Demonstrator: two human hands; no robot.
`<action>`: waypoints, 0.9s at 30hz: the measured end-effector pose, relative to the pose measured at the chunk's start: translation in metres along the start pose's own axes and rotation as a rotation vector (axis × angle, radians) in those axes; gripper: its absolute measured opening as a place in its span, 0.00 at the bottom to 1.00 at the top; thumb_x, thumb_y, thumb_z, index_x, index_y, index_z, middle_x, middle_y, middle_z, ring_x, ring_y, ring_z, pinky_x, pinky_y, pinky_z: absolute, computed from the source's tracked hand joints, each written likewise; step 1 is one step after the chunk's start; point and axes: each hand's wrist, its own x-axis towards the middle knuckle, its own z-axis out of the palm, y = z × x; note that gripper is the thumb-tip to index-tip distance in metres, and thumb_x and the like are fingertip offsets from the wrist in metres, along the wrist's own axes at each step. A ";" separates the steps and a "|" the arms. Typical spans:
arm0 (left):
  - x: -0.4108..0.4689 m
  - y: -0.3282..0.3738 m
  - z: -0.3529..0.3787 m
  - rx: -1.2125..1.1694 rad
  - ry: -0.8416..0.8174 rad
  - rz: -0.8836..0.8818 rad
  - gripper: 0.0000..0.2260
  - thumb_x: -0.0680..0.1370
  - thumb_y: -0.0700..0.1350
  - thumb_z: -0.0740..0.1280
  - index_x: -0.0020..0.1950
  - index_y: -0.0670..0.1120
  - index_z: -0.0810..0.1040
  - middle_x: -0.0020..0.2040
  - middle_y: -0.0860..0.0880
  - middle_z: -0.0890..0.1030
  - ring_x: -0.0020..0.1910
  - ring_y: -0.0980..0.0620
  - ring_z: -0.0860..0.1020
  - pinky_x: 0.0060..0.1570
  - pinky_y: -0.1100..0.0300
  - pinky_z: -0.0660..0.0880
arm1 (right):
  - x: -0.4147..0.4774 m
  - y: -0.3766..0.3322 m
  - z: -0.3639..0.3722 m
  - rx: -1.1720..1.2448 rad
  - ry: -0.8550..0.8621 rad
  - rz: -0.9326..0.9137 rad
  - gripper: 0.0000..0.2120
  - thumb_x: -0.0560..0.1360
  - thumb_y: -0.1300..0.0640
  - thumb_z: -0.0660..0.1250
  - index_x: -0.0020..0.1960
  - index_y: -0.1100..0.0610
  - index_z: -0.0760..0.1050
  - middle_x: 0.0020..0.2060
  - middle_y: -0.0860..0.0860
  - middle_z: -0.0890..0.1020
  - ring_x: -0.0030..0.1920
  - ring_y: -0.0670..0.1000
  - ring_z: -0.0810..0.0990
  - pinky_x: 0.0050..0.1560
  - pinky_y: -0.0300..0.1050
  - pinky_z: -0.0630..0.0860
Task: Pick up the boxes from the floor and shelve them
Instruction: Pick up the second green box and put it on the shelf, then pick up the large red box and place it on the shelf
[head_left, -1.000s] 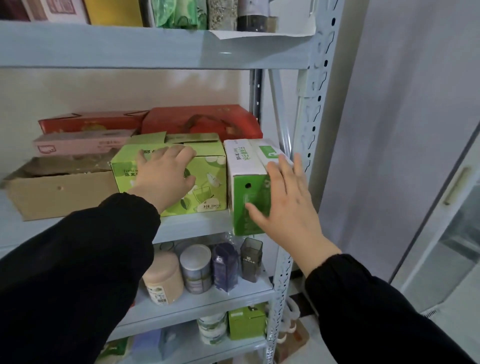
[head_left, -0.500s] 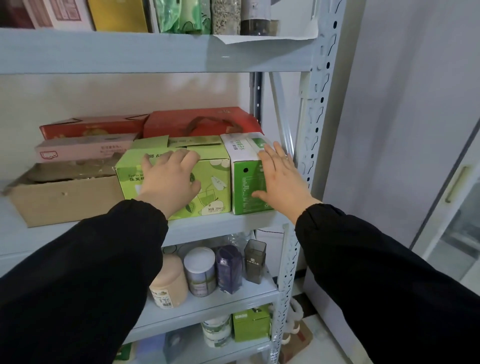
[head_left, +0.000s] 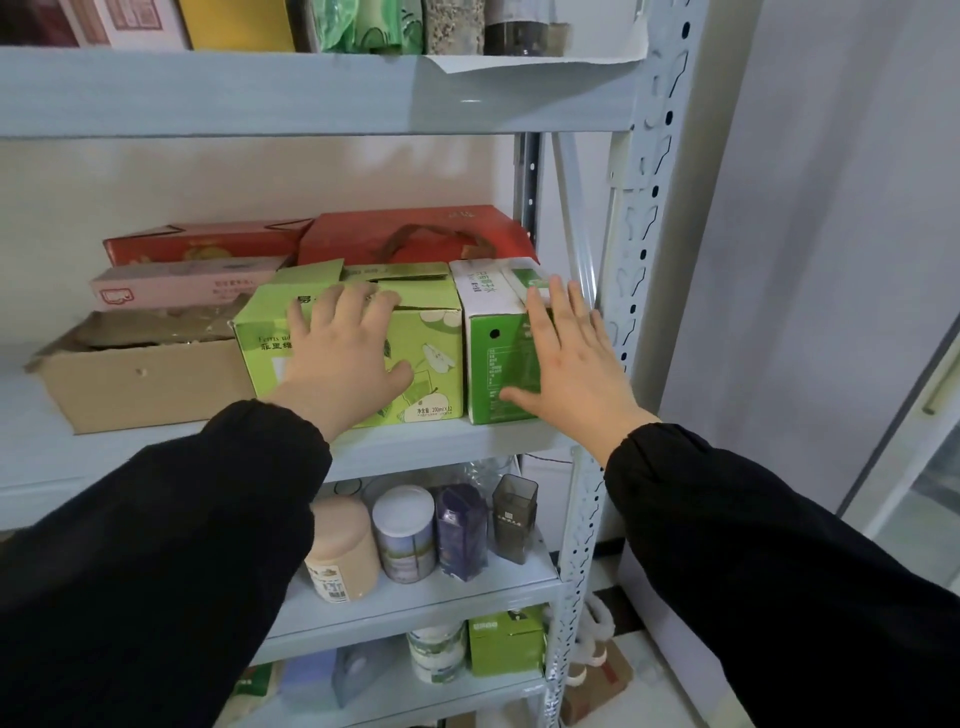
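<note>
1. Two boxes stand on the shelf (head_left: 457, 441): green box (head_left: 498, 364) touching the pear box (head_left: 431, 343).
2. Left hand (head_left: 337, 358) and right hand (head_left: 566, 358) press flat, fingers spread, gripping nothing.
3. The floor is mostly hidden, so I cannot tell whether boxes remain there.

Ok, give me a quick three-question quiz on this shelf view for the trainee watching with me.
1. True or false: the left hand rests flat on the light green box.
2. Which box does the right hand press? A) brown carton B) white and green box C) pink box
3. Fill in: the white and green box stands at the ____ end of the shelf, beside the perforated upright.

Key
1. True; palm open on its front face.
2. B; the brown carton and pink box sit further left, untouched.
3. Right.
</note>
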 end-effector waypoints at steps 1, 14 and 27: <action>-0.003 0.004 0.000 -0.019 0.079 0.019 0.32 0.72 0.56 0.67 0.75 0.47 0.68 0.69 0.42 0.70 0.69 0.35 0.67 0.69 0.30 0.62 | -0.006 0.003 0.000 0.017 0.018 -0.005 0.55 0.73 0.31 0.66 0.83 0.55 0.37 0.82 0.58 0.39 0.81 0.60 0.39 0.80 0.60 0.44; -0.033 0.142 0.075 -0.229 -0.140 0.469 0.16 0.76 0.54 0.58 0.48 0.48 0.82 0.41 0.47 0.80 0.43 0.43 0.79 0.39 0.53 0.76 | -0.113 0.051 0.051 0.093 0.049 0.081 0.29 0.74 0.42 0.63 0.69 0.57 0.77 0.68 0.58 0.78 0.70 0.60 0.75 0.66 0.55 0.74; -0.133 0.262 0.148 -0.377 -0.604 1.009 0.13 0.79 0.54 0.58 0.45 0.50 0.79 0.42 0.50 0.80 0.40 0.47 0.77 0.35 0.55 0.70 | -0.344 0.021 0.038 -0.023 -0.478 0.976 0.22 0.76 0.40 0.62 0.59 0.55 0.77 0.50 0.56 0.81 0.52 0.61 0.81 0.50 0.51 0.78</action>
